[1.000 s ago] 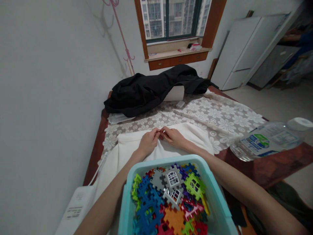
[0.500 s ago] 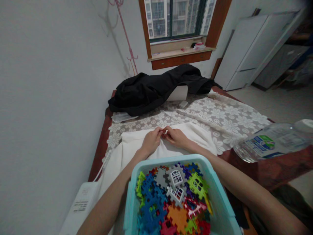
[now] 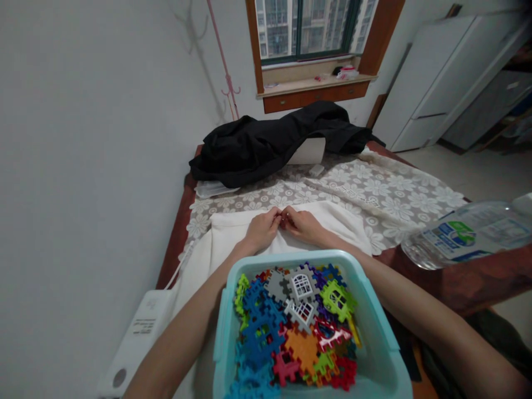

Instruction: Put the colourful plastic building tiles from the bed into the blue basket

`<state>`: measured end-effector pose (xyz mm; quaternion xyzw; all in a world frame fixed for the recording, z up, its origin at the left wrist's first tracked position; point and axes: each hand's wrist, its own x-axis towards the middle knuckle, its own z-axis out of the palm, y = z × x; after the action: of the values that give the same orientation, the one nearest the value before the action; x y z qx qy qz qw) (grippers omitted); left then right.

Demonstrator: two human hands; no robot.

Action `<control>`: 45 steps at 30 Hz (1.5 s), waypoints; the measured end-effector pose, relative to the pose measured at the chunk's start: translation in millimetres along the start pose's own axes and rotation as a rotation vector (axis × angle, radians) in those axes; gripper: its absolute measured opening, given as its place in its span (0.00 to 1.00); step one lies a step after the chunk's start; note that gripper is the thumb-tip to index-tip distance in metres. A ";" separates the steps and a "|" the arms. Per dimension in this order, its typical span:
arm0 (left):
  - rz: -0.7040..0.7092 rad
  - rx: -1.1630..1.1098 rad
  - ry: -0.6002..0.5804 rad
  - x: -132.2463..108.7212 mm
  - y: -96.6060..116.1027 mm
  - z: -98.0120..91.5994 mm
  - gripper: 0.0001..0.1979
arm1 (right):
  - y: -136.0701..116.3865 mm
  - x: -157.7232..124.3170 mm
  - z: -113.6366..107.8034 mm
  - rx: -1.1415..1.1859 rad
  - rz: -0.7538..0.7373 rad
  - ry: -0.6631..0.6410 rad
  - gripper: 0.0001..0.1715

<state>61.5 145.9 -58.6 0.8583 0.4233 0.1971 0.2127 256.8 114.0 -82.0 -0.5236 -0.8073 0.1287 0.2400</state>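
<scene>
My left hand (image 3: pixel 261 231) and my right hand (image 3: pixel 302 225) meet fingertip to fingertip on a white cloth (image 3: pixel 324 213) spread over the table. Both hands are closed in a pinch around something small between them, too tiny to name. A light blue plastic bin (image 3: pixel 376 332) stands nearer to me between my forearms. It holds several interlocking plastic puzzle tiles (image 3: pixel 297 327) in blue, orange, green, grey and red.
A white lace tablecloth (image 3: pixel 382 194) covers the dark red table. A black garment (image 3: pixel 270 147) lies over a white box at the far end. A clear water bottle (image 3: pixel 461 238) lies at the right. A white power strip (image 3: pixel 139 332) sits at the left edge by the wall.
The view has shifted slightly, so everything sits a little higher and to the right. My hands stay pinched together on the white cloth at the same spot.
</scene>
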 end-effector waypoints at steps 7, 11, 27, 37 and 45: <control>-0.001 0.066 0.002 -0.8 1.1 -0.6 0.11 | -2.8 -0.8 -1.4 -0.033 -0.020 -0.017 0.14; 0.001 0.073 0.010 -0.1 1.0 -0.2 0.12 | -3.7 -0.4 -2.4 -0.066 -0.007 -0.024 0.14; -0.009 0.053 0.021 -1.4 1.7 0.3 0.12 | -5.1 -1.4 -4.0 -0.065 0.010 -0.044 0.13; -0.008 0.021 0.026 -2.3 7.5 -2.2 0.17 | -15.3 3.6 -14.0 -0.260 0.154 -0.048 0.25; 0.051 -0.084 0.033 -2.9 7.2 -2.6 0.16 | -12.3 5.7 -14.5 -0.284 0.194 -0.131 0.38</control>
<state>63.1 140.1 -53.0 0.8559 0.3960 0.2338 0.2363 252.9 113.4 -62.6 -0.6183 -0.7768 0.0700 0.0971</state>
